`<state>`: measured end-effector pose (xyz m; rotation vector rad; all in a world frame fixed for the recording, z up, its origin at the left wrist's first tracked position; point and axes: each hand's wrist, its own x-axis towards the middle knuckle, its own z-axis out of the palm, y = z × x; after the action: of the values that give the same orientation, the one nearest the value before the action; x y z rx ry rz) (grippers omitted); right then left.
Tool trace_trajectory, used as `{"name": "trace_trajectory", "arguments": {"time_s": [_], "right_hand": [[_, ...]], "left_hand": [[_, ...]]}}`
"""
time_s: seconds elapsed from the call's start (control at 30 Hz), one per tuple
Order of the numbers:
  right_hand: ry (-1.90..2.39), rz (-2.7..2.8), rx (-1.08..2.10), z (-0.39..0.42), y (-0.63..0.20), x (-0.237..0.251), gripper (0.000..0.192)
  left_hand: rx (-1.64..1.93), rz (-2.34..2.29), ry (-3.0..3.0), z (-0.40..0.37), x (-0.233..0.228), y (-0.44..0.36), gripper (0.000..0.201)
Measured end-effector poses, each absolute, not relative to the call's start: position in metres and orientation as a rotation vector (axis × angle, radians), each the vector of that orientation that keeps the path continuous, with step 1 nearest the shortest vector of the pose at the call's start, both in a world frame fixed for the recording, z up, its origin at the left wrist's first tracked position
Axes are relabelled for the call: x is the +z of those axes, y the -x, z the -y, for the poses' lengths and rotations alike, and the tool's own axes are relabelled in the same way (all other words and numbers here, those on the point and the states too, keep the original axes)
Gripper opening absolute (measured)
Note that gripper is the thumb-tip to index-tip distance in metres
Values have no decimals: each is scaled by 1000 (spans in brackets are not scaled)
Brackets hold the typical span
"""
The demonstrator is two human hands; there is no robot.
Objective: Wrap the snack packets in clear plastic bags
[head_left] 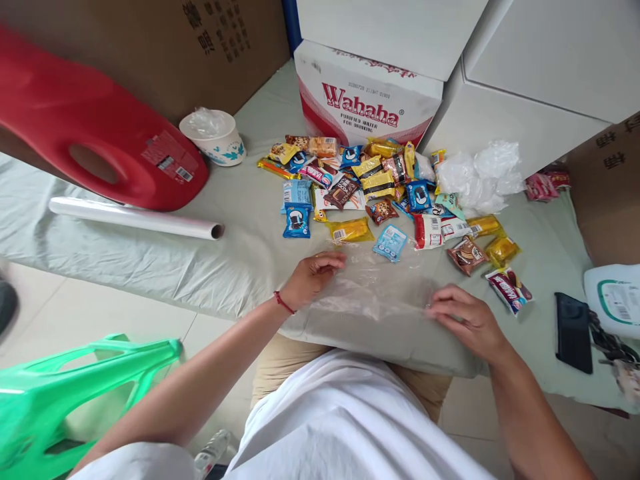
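Note:
A thin sheet of clear plastic film point(373, 293) spans the space between my hands, low over the cloth-covered surface. My left hand point(313, 277) pinches its left edge, a red string bracelet at the wrist. At the opposite edge, the fingertips of my right hand point(463, 317) are closed on the film. Just beyond it lie a light blue snack packet point(391, 243) and a yellow-wrapped snack point(351, 231). Behind these spreads a pile of small wrapped snacks point(377, 183) in blue, yellow, brown and red. A pink-and-white packet point(509, 290) sits beyond my right hand.
A plastic wrap roll point(135, 219) lies left, before a red jug point(100, 127) and a paper cup point(215, 139). Boxes, one marked Wahaha point(367, 93), stand behind. Crumpled clear plastic point(480, 177), a phone point(573, 332) and a white container point(614, 297) are right; a green stool point(85, 393) stands lower left.

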<state>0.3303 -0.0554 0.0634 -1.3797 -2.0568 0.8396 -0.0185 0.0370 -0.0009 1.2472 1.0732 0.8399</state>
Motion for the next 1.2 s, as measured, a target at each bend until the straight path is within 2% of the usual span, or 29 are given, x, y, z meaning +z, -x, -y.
{"name": "trace_trajectory", "arguments": {"time_s": [0.2, 0.3, 0.37, 0.47, 0.57, 0.7, 0.87, 0.97, 1.1, 1.2], "right_hand": [[1532, 2257, 770, 91, -401, 60, 26], [1629, 2092, 536, 77, -384, 77, 24], [1601, 2044, 497, 63, -343, 85, 27], [1333, 2320, 716, 52, -263, 74, 34], [966, 2631, 857, 63, -209, 42, 41], [707, 2713, 1020, 81, -215, 20, 28], [618, 2439, 1237, 77, -250, 43, 32], [751, 2285, 1191, 75, -250, 49, 33], [821, 2404, 1097, 86, -256, 35, 23], [837, 2377, 1153, 97, -277, 29, 16]], "left_hand": [[781, -1099, -1536, -25, -10, 22, 24], [708, -1099, -1807, -18, -11, 18, 28], [649, -1067, -1987, -11, -10, 13, 35], [582, -1058, -2124, 1, -7, 11, 52], [552, -1161, -2088, 10, -3, 24, 56], [596, -1392, -1953, 18, 7, 50, 42], [633, -1604, -2165, 22, 44, 26, 30], [576, -1321, -2449, 9, 57, -13, 25], [413, -692, -2613, -30, 35, -38, 27], [299, -713, -2634, -49, 7, -25, 42]]}}
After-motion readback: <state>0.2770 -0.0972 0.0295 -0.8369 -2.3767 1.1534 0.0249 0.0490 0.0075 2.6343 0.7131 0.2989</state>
